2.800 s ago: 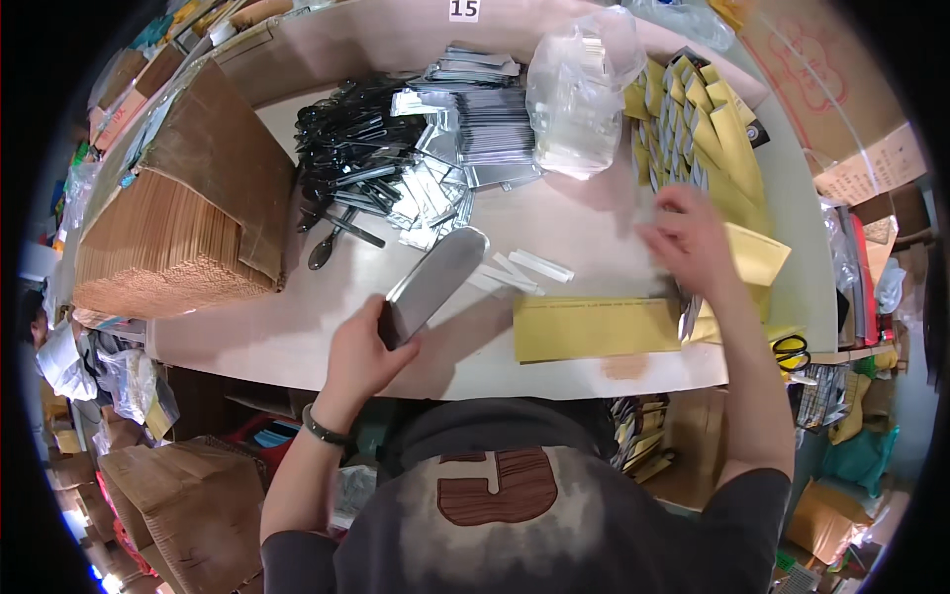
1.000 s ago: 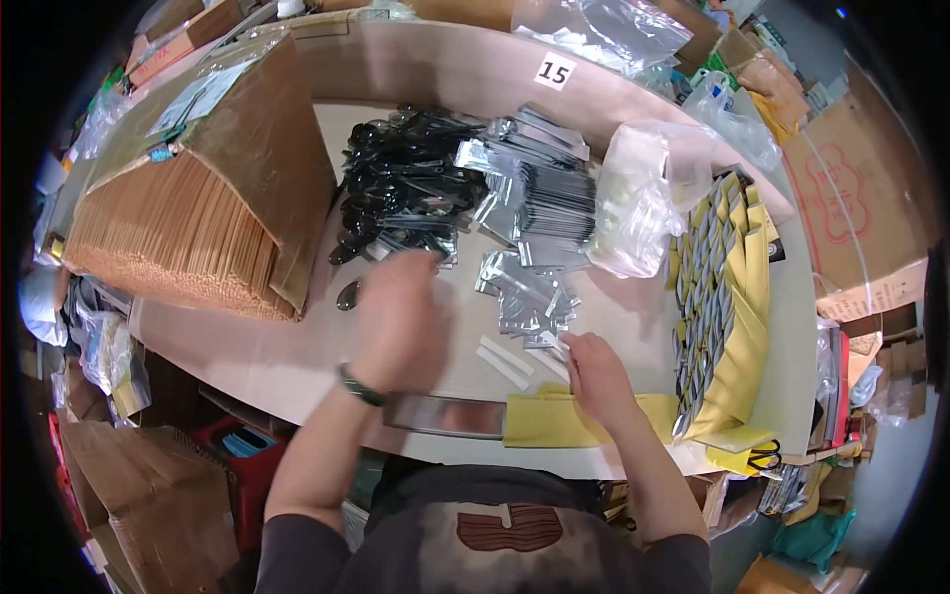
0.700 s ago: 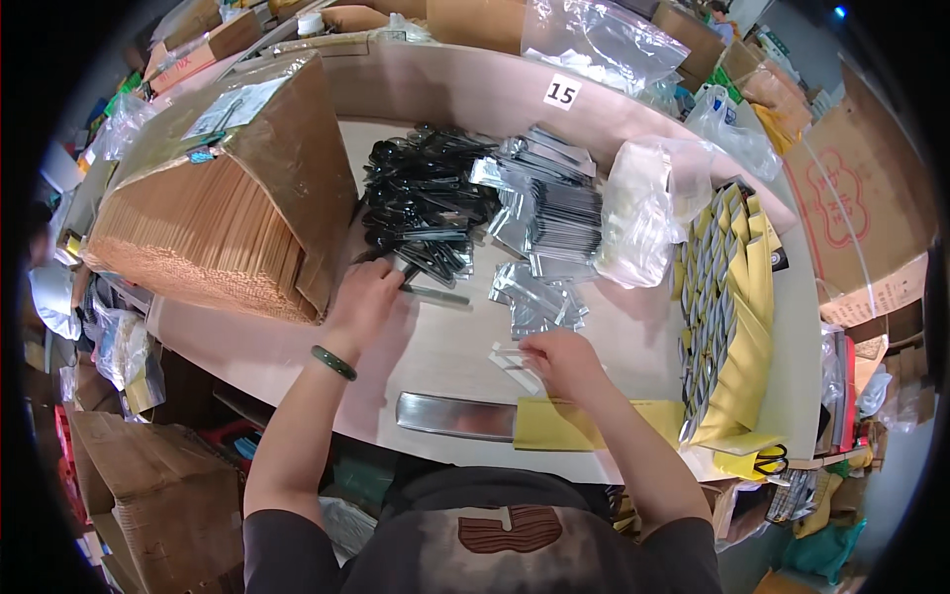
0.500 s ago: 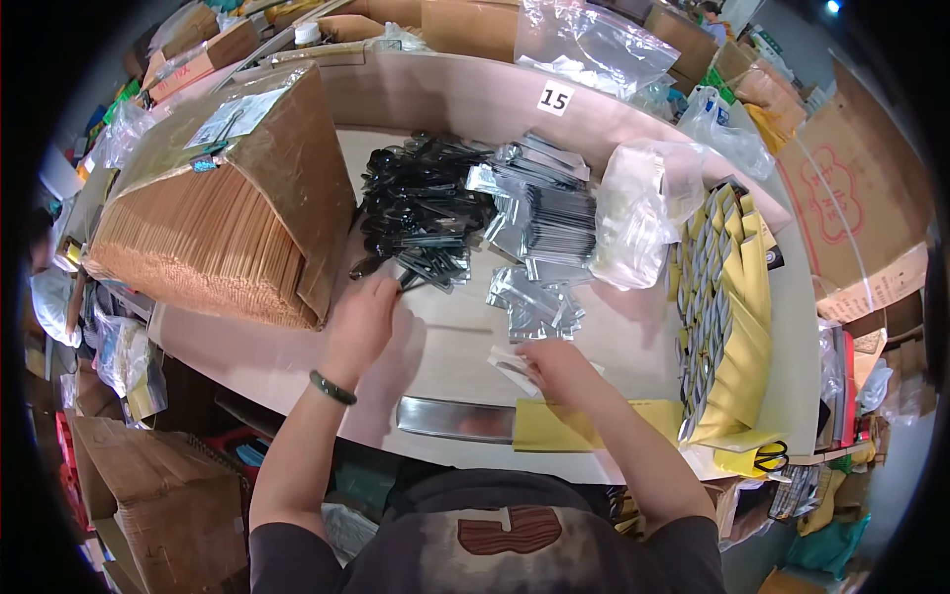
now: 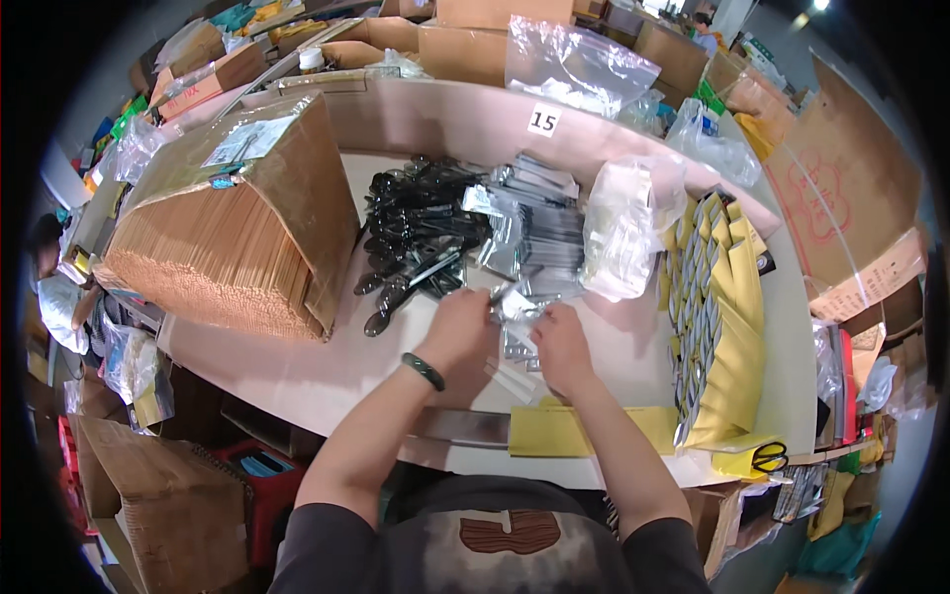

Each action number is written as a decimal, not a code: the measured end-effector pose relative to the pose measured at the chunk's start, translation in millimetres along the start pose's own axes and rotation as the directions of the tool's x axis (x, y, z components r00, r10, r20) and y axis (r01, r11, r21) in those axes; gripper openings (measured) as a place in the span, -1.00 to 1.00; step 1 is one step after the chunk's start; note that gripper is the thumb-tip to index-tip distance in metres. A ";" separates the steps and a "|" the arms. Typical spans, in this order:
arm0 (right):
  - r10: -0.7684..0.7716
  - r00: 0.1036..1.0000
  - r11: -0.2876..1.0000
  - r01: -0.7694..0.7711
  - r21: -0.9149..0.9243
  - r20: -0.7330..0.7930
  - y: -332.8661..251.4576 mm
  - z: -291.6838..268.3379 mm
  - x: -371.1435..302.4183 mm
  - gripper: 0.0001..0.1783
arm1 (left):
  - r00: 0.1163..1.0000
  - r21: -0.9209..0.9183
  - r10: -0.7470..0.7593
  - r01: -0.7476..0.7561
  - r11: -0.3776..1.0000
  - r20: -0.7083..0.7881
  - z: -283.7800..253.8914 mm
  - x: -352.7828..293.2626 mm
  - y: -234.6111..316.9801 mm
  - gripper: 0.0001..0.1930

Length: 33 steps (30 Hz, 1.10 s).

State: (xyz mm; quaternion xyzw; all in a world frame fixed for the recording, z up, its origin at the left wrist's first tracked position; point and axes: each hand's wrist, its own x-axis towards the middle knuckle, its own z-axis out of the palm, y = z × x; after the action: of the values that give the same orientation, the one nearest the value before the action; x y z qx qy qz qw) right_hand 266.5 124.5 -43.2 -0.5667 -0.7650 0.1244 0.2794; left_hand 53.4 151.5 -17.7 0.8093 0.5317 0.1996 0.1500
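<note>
My left hand (image 5: 461,327), with a dark bangle on its wrist, is closed at the left edge of a small silver packet (image 5: 517,306). My right hand (image 5: 561,345) pinches the same packet from the right, so it hangs between my fingertips, slightly blurred. Beneath it, more small silver packets (image 5: 519,348) lie partly hidden by my hands. White strips (image 5: 510,380) rest on the table between my wrists. Beyond my left hand spreads a heap of glossy black spoon-shaped pieces (image 5: 421,213). Rows of flat silver packets (image 5: 551,233) lie to its right.
A large carton packed with brown sheets (image 5: 213,262) stands at the left. A clear plastic bag (image 5: 625,233) sits behind my right hand. Stacked yellow envelopes (image 5: 727,337) line the right side, with black-handled scissors (image 5: 769,456) near the corner. A yellow sheet (image 5: 554,432) lies at the front edge.
My left hand has left the black pieces and moved right. My right hand has moved up, leaving the white strips on the table. Both hands now meet at a silver packet.
</note>
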 end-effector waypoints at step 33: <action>-0.505 0.837 0.863 0.495 0.104 0.208 -66.0 -17.3 -122.8 -0.60 | 0.865 0.464 -0.404 0.501 0.731 -0.298 -271.6 -63.7 -94.5 -0.71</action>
State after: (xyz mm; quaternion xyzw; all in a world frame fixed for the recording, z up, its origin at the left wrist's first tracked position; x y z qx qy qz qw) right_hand 248.4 -14.3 -30.9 -0.3227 -0.9102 0.1291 0.2255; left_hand -176.0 138.0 166.6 0.6428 0.7581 0.0744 -0.0811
